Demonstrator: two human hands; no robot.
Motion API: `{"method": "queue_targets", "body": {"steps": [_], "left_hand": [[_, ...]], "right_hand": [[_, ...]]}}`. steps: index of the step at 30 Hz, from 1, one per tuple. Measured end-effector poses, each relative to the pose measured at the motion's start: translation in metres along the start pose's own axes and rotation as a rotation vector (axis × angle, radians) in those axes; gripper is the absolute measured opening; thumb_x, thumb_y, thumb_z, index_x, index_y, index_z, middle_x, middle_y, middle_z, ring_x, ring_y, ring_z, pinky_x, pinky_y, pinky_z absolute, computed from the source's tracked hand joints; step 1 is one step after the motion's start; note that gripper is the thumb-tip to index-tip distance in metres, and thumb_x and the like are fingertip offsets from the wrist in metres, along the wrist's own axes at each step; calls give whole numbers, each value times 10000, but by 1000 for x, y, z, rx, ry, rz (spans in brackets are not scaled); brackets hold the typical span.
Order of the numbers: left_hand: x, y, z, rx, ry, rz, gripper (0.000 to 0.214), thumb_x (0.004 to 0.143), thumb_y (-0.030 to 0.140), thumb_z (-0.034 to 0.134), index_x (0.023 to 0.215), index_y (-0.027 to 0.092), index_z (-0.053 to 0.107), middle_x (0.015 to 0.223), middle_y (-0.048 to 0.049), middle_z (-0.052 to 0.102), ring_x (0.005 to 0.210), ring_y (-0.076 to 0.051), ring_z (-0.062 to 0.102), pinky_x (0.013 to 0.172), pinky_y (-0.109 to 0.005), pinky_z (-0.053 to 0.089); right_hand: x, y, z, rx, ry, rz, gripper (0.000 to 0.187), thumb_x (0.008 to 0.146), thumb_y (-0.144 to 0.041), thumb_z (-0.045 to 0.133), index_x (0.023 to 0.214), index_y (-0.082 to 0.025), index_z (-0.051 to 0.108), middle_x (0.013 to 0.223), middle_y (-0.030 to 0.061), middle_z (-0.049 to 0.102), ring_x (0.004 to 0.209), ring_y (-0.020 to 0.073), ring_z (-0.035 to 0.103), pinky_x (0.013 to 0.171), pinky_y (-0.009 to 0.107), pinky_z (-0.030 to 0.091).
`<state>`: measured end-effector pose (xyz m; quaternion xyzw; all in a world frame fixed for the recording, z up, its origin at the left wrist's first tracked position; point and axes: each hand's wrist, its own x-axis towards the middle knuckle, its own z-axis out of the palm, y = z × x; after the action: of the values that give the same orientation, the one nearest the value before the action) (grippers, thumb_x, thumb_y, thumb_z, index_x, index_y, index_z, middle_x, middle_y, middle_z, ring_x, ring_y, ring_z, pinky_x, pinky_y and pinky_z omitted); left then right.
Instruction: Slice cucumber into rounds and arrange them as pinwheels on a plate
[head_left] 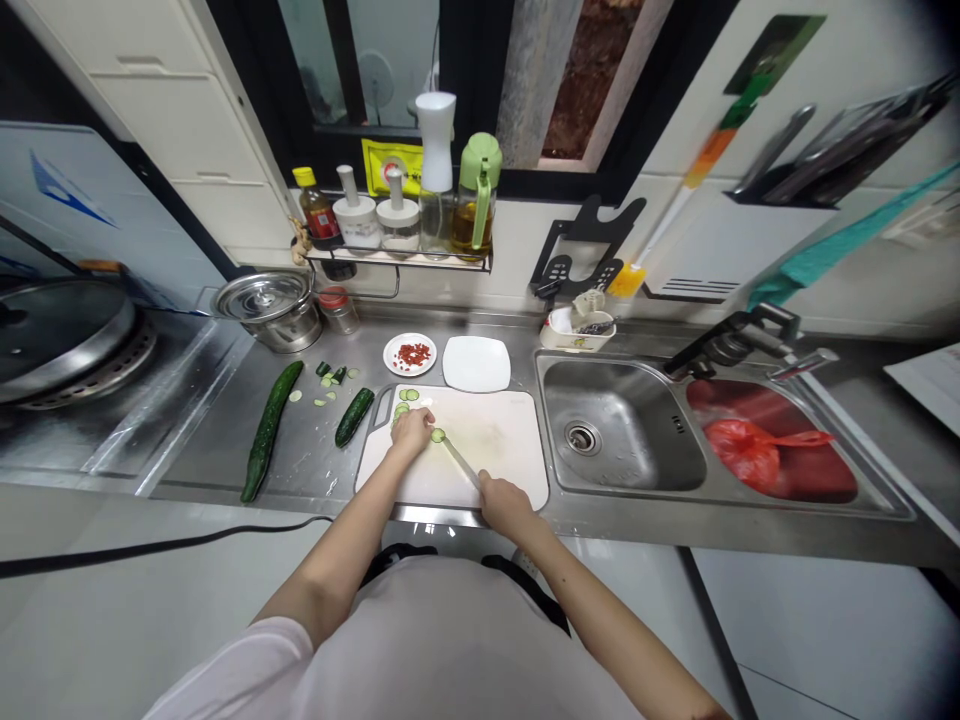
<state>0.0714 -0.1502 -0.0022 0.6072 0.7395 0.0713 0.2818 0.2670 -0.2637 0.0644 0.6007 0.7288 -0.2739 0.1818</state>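
Note:
My right hand (508, 505) is wrapped round the handle of a knife (463, 464), whose blade points up and left across the white cutting board (480, 400). At the blade's tip is a round cucumber slice (438, 436). My left hand (412, 432) rests low over the board's left side, fingers curled together just left of that slice; what they hold, if anything, is hidden. Several cucumber slices (409, 395) lie beyond this hand on the board. Left of the board are a cut cucumber (354, 417), a long whole cucumber (271, 432) and small cucumber pieces (339, 375).
Behind the board stand a plate of chopped red pieces (412, 353) and a white plate (476, 363). A steel pot (268, 308) and a jar (339, 310) are at back left. To the right is a double sink (622, 425) with a red bag (746, 452) in one basin.

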Motion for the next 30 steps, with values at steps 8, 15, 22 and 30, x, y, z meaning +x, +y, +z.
{"method": "queue_targets", "body": {"steps": [8, 15, 22, 30], "left_hand": [[-4, 1, 1, 50, 15, 34, 201, 819, 235, 599, 992, 268, 696, 998, -35, 686, 1018, -212, 605, 856, -300, 439], [-16, -2, 2, 89, 63, 136, 248, 870, 219, 522, 1032, 261, 706, 1103, -57, 671, 1068, -235, 565, 901, -330, 407], [-25, 5, 2, 111, 70, 180, 237, 811, 333, 630, 1006, 219, 705, 1081, -90, 650, 1076, -263, 529, 922, -352, 385], [-28, 11, 5, 25, 94, 173, 135, 808, 147, 564, 886, 206, 657, 939, -52, 686, 945, -208, 592, 824, -298, 397]], "right_hand": [[-14, 3, -3, 8, -33, 26, 268, 915, -113, 380, 1148, -161, 504, 1020, 140, 685, 941, 242, 663, 689, 289, 407], [-19, 21, -5, 73, 12, 26, 247, 954, -198, 351, 1121, -171, 532, 1007, 122, 687, 919, 228, 648, 673, 280, 356], [3, 50, -2, 157, 187, 238, 308, 989, -275, 290, 1176, -163, 507, 1010, 127, 689, 936, 221, 642, 709, 286, 357], [15, 62, -1, 152, 204, 297, 328, 984, -292, 271, 1158, -176, 524, 1024, 130, 698, 944, 234, 655, 700, 293, 380]]}}
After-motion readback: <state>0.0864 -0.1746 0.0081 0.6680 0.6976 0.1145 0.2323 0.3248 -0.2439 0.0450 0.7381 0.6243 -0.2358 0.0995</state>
